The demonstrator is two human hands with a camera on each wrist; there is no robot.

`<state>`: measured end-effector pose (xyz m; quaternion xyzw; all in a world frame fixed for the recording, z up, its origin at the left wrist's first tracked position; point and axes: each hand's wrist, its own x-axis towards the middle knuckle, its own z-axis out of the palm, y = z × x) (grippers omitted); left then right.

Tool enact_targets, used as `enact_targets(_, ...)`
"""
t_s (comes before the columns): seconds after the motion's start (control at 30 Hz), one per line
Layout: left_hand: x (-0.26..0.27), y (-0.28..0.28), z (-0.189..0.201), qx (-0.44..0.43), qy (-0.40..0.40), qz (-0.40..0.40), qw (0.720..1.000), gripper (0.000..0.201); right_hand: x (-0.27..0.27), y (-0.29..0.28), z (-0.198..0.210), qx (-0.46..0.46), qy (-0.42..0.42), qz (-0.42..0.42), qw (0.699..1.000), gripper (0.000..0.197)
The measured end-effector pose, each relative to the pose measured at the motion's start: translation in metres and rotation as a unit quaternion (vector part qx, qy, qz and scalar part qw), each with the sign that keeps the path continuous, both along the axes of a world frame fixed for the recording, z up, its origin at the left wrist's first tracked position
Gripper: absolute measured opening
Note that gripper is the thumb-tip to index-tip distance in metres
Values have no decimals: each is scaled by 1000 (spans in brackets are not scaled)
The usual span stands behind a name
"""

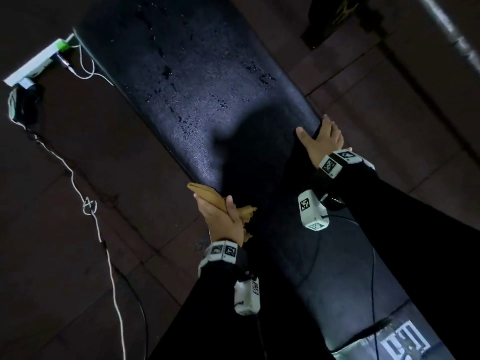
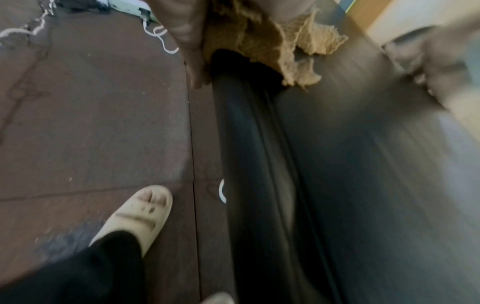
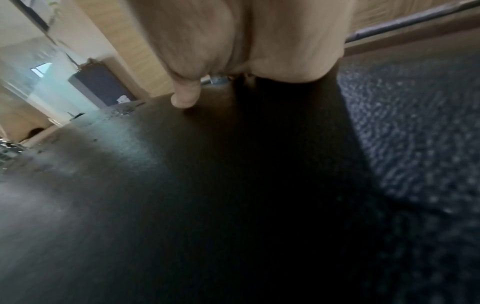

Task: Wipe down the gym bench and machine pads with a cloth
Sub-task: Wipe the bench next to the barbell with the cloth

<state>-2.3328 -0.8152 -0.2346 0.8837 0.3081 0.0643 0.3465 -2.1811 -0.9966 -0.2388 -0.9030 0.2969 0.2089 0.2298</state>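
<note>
1. The tan cloth (image 1: pixel 211 197) is clamped in the grip of the left hand (image 1: pixel 223 219), bunched at the bench's (image 1: pixel 197 105) left edge; a frayed corner hangs loose.
2. The cloth is judged soft, light and limp, best taken as a wad.
3. The right hand (image 1: pixel 323 141) is curled over the bench's right edge, thumb on top.
4. Droplets (image 1: pixel 265 79) are seen toward the far end.
</note>
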Motion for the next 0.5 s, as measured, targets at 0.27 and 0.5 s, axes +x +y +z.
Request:
enact_targets(0.27,111,79,-21,-51,35,50,997,73,-1,2,-10,-57,0,12,998,77)
enact_targets(0.5,117,78,-10,-37,37,68,996,67,2,3,-4,-57,35,20,998,77)
